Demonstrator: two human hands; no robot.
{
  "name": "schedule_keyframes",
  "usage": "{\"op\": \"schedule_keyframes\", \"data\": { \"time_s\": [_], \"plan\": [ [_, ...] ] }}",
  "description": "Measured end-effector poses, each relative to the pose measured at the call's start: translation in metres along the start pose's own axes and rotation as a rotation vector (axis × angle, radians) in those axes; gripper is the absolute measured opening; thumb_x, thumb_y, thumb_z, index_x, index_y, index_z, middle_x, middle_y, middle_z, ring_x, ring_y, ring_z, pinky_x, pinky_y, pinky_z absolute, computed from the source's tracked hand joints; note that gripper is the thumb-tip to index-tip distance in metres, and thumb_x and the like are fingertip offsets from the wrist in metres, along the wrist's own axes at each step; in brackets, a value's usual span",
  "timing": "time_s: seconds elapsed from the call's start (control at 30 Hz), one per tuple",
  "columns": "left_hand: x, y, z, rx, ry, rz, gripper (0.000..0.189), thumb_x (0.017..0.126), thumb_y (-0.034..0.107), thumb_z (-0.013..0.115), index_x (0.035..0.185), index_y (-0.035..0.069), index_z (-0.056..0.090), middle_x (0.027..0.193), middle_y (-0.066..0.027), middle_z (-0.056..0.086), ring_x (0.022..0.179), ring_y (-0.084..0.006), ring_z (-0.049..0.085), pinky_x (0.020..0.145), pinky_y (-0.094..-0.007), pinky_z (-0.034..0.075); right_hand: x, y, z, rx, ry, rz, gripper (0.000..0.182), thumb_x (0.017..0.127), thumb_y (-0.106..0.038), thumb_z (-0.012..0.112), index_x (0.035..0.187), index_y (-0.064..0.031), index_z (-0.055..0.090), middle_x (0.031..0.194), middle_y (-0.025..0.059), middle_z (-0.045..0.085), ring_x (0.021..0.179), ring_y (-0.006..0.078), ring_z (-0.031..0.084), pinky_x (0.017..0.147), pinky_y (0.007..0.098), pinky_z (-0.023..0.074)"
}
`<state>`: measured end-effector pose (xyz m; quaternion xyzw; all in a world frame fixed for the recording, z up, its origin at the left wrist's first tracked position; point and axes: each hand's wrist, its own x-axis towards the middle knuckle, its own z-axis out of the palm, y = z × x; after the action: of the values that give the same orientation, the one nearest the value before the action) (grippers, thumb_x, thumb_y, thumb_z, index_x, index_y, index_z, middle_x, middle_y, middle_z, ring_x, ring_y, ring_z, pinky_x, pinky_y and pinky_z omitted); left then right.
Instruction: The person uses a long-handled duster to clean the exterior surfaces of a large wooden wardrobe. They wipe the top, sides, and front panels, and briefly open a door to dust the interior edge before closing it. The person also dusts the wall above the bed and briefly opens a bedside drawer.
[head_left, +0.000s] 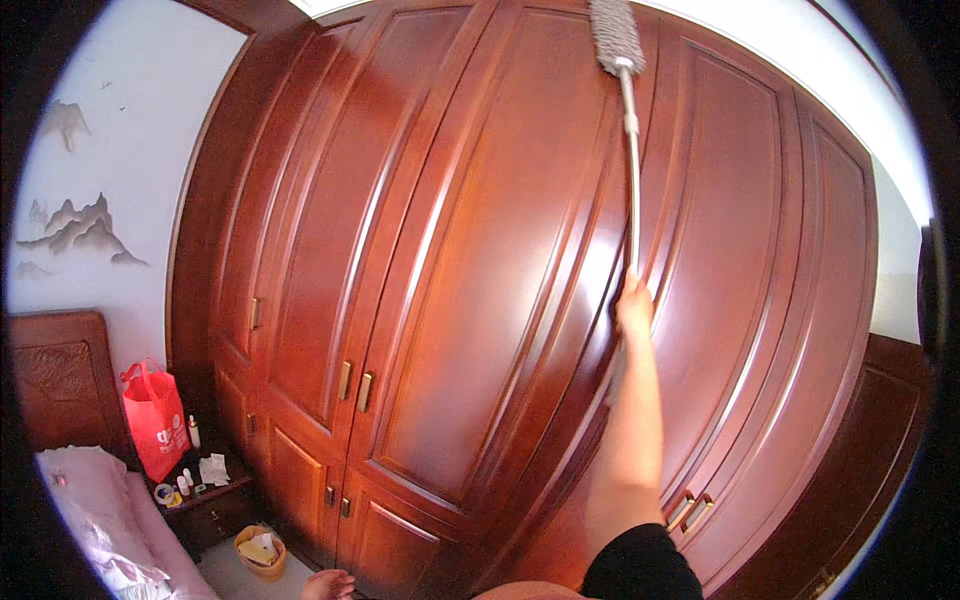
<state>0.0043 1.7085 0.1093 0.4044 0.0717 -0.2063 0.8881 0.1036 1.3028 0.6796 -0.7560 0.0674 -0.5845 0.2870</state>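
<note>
My right hand (636, 306) is raised in front of a tall reddish-brown wooden wardrobe (510, 247), closed around the lower end of a duster's pale pole. The pole runs upward to a fluffy grey duster head (617, 37), which lies at the top of the wardrobe doors; its upper end is cut off by the picture's edge. Low in the view, my left hand (328, 585) is partly cut off, with its fingers a little curled and nothing seen in it. It is near the wardrobe's lower doors, whose metal handles (345, 508) show above it.
A nightstand (217, 517) at lower left bears a red bag (155, 420), small bottles, a tape roll (164, 493) and tissue. Beside it are a waste bin (261, 553) with paper and a bed with pinkish bedding (142, 525). A dark wooden panel (862, 450) stands at right.
</note>
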Motion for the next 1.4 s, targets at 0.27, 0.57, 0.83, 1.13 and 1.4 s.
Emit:
{"op": "schedule_keyframes", "data": {
  "time_s": [0.27, 0.57, 0.83, 1.13, 1.4],
  "plan": [
    [0.029, 0.006, 0.018, -0.123, -0.273, 0.006, 0.018, 0.083, 0.019, 0.054, 0.097, 0.007, 0.056, 0.083, -0.0056, 0.055, 0.075, -0.0171, 0.052, 0.069, -0.0295, 0.045, -0.068, 0.044, -0.012, 1.000, 0.172, 0.400, 0.041, 0.090, -0.048, 0.035, 0.069, -0.0124, 0.037, 0.047, -0.0009, 0.033, 0.034, 0.0107, 0.029, 0.031, 0.0269, 0.0263],
    [0.018, 0.006, 0.043, -0.130, -0.042, -0.079, 0.017, 0.080, 0.028, 0.055, 0.074, 0.012, 0.056, 0.064, -0.0025, 0.051, 0.060, -0.0151, 0.048, 0.056, -0.0282, 0.042, -0.034, 0.011, -0.004, 1.047, -0.034, 0.263, 0.047, 0.088, -0.056, 0.030, 0.069, -0.0138, 0.035, 0.046, -0.0033, 0.029, 0.035, 0.0093, 0.027, 0.030, 0.0261, 0.0274],
    [0.031, 0.011, 0.034, -0.028, -0.074, -0.042, 0.021, 0.079, 0.028, 0.057, 0.089, 0.010, 0.056, 0.079, -0.0050, 0.054, 0.071, -0.0167, 0.051, 0.068, -0.0300, 0.045, -0.040, -0.040, 0.077, -0.486, -0.480, -0.403, 0.055, 0.090, -0.047, 0.033, 0.095, 0.0026, 0.056, 0.078, 0.0201, 0.062, 0.077, 0.0325, 0.061, 0.070, 0.0408, 0.0476],
    [0.089, 0.046, -0.043, 0.002, -0.181, -0.100, 0.028, 0.083, 0.028, 0.055, 0.100, 0.005, 0.053, 0.093, -0.0097, 0.055, 0.082, -0.0202, 0.054, 0.073, -0.0332, 0.046, -0.074, -0.103, 0.124, -0.557, -0.255, -0.220, 0.052, 0.088, -0.047, 0.037, 0.099, -0.0008, 0.058, 0.091, 0.0270, 0.059, 0.089, 0.0410, 0.056, 0.080, 0.0466, 0.0424],
    [0.190, 0.158, -0.202, 0.043, -0.260, -0.175, 0.035, 0.086, 0.027, 0.054, 0.110, 0.001, 0.050, 0.106, -0.0138, 0.056, 0.092, -0.0234, 0.056, 0.078, -0.0360, 0.048, -0.056, -0.185, 0.236, -0.490, 0.002, -0.141, 0.060, 0.090, -0.047, 0.031, 0.091, 0.0072, 0.058, 0.089, 0.0312, 0.057, 0.087, 0.0457, 0.055, 0.077, 0.0490, 0.0437]
  ]
}}
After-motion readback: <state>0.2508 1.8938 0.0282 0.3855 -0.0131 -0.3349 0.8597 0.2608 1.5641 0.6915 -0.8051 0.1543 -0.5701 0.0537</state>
